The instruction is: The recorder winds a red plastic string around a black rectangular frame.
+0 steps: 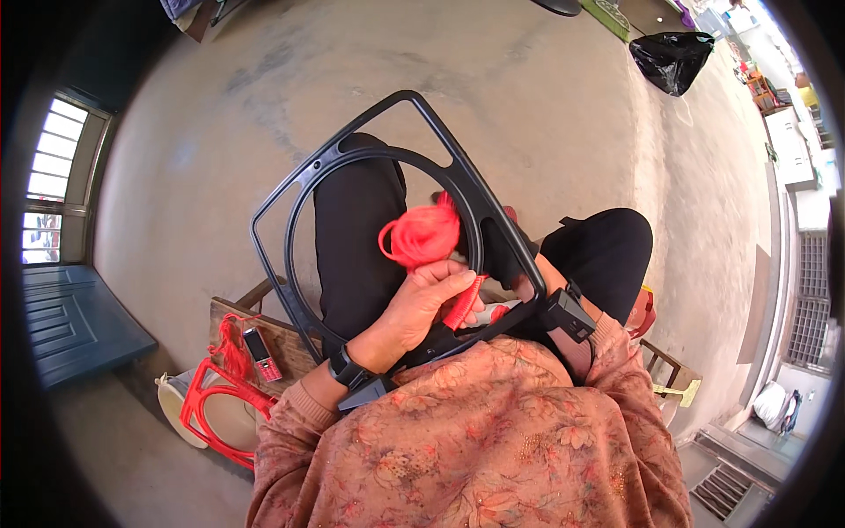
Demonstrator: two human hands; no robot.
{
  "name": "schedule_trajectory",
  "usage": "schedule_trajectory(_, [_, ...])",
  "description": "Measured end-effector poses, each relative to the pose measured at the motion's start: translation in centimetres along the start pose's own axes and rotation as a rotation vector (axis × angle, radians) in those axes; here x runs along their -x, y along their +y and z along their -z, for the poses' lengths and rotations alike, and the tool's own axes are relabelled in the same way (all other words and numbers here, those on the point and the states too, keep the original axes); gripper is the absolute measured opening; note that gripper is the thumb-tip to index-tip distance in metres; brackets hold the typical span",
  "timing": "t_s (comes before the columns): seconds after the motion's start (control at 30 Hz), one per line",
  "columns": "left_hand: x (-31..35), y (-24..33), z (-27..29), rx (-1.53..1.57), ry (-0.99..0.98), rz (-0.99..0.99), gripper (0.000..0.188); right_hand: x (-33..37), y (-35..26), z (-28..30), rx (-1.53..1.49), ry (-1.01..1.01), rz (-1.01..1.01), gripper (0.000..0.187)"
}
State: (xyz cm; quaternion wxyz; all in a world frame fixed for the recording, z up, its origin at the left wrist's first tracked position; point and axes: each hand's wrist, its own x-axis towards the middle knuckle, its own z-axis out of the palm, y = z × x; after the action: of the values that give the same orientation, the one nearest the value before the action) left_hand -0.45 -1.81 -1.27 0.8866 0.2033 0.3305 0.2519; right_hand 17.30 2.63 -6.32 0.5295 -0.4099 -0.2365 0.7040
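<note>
A black plastic frame (473, 187), square outside with a round ring inside, lies tilted over my lap. Red cord (463, 304) is wound tightly round a short stretch of the ring. At that stretch my left hand (433, 304) is closed, thumb on top, gripping the ring and its windings. A loose bundle of red cord (422, 236), slightly blurred, shows inside the ring opening. My right hand (519, 268) reaches behind the frame's right side and is mostly hidden; it appears to hold the bundle from behind.
On the wooden bench (295, 350) at left lie a red-and-black keypad phone (262, 354) and loose red cord (231, 348). A red-wrapped frame (201, 407) rests over a pale bucket (172, 407). A black plastic bag (672, 60) lies on the floor at far right.
</note>
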Motion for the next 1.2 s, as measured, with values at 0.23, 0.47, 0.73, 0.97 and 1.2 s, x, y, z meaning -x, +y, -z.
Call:
schedule_trajectory(0.23, [0.0, -0.5, -0.2, 0.032, 0.039, -0.15, 0.019, 2.1, -3.4, -2.7, -0.493, -0.64, -0.204, 0.073])
schedule_trajectory(0.47, [-0.3, -0.6, 0.2, -0.219, 0.041, -0.261, 0.02, 3.1, -7.8, -2.4, 0.206, -0.415, -0.279, 0.062])
schedule_trajectory(0.73, [0.2, 0.6, -0.1, -0.054, 0.064, -0.132, 0.018, 9.3, -6.0, 2.4, 0.499, 0.013, -0.248, 0.037])
schedule_trajectory(0.97, [0.2, 0.9, -0.1, -0.045, 0.105, -0.096, 0.019, 17.9, -7.7, 9.9, 0.019, 0.462, 0.395, 0.038])
schedule_trajectory(1.2, [0.0, 0.9, -0.5, -0.014, 0.109, -0.088, 0.017, 18.0, -7.6, 14.5, 0.71, 0.491, 0.232, 0.032])
